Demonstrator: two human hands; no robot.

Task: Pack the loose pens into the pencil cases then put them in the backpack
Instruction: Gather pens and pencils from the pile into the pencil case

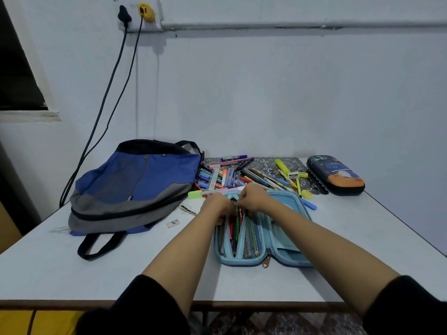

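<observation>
Two black sleeves (150, 308) are closest, and two bare arms reach out from them over the white table (72, 274). Between the arms lies the light blue pencil case (278, 238), open flat like a book. Its left half has a net pocket, and the packed pens (235, 228) stick out of it.

The two hands are close together at the far end of this case, almost touching. The right hand (254, 199) has its fingers curled down and pinches the tops of the packed pens. The left hand (215, 206) is curled too, right at the edge of the pocket, but I cannot tell what it grips.

Just past the hands lie the loose pens (232, 176), all mixed up in a heap on a dark mat (266, 163). A marker with a green cap (194, 195) lies just beside the left hand.

The blue and grey backpack (135, 189) lies flat to the left of the hands, near the heap. The dark pencil case (335, 175) with an orange patch sits closed, far to the right, well apart from both hands.

Behind it all is a pale wall with two plugs (135, 12) and hanging black cables (108, 93)
</observation>
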